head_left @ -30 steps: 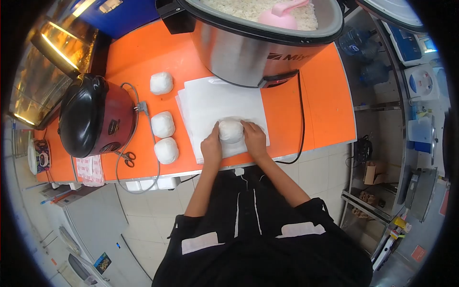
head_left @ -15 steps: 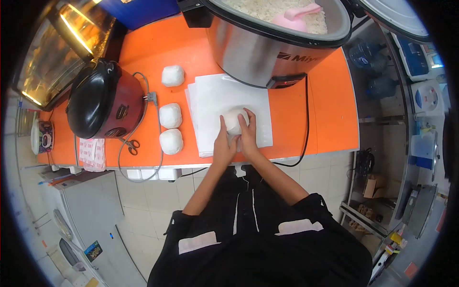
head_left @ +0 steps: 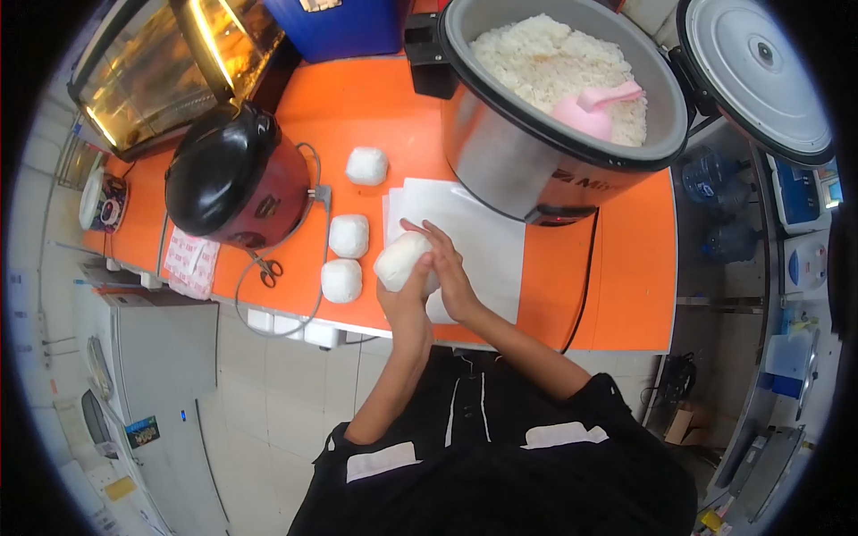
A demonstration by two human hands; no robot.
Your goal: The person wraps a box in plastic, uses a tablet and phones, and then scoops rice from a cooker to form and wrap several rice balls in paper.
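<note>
A white paper-wrapped rice bundle (head_left: 399,261) is held up above the near edge of the orange table. My left hand (head_left: 407,302) grips it from below and the near side, fingers curled round it. On its right side my right hand (head_left: 452,279) presses against it with the fingers together. Beneath the hands lies a stack of white wrapping paper (head_left: 490,241). Left of the stack sit three similar wrapped bundles: a far one (head_left: 366,166), a middle one (head_left: 349,236) and a near one (head_left: 341,280).
A large rice cooker (head_left: 527,156) stands behind the paper, holding rice (head_left: 545,62) and a pink scoop (head_left: 592,112). To the left are a small dark-red cooker (head_left: 237,183), its cord, scissors (head_left: 267,270) and a lit display case (head_left: 147,76). A blue container (head_left: 344,31) stands behind.
Both hands have lifted the bundle off the paper and carried it left, tilting it. The camera view has shifted, showing more of the large cooker and its rice.
</note>
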